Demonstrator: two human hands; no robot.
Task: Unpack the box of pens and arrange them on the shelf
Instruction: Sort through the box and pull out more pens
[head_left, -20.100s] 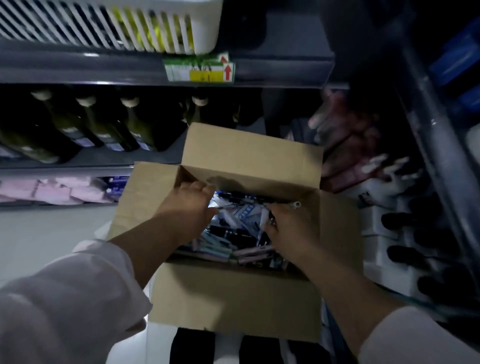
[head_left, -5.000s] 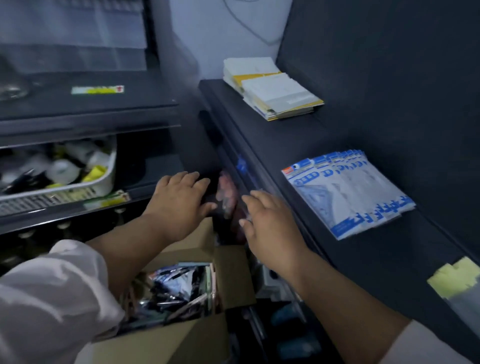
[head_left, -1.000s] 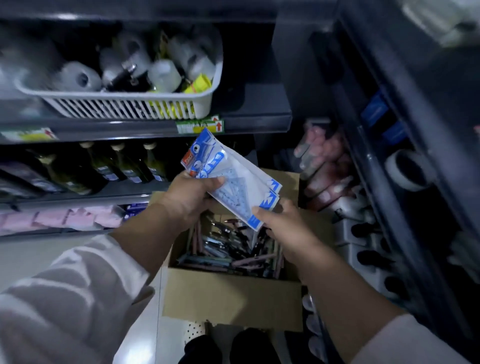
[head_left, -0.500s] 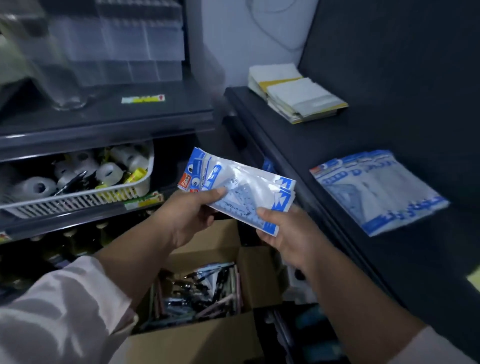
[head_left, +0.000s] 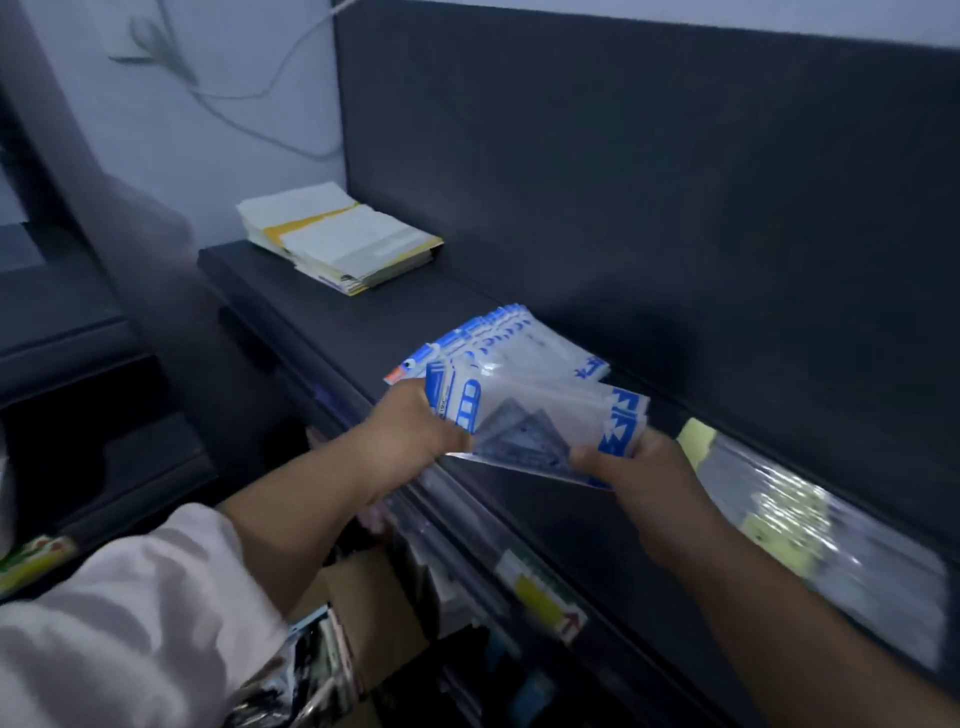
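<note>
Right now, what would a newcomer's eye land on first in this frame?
Most striking is the bunch of blue-and-white packets, a triangular ruler showing through the front one, held at mid-frame by the left hand and right hand just above the dark shelf. Right behind it lies a fanned pile of matching packets, and at the shelf's far end a stack of white-and-yellow pads.

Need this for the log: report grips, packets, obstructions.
Left grip and right grip hold packet bundle by its ends. Bundle over stack on shelf. Nothing blocking set-down.
</note>
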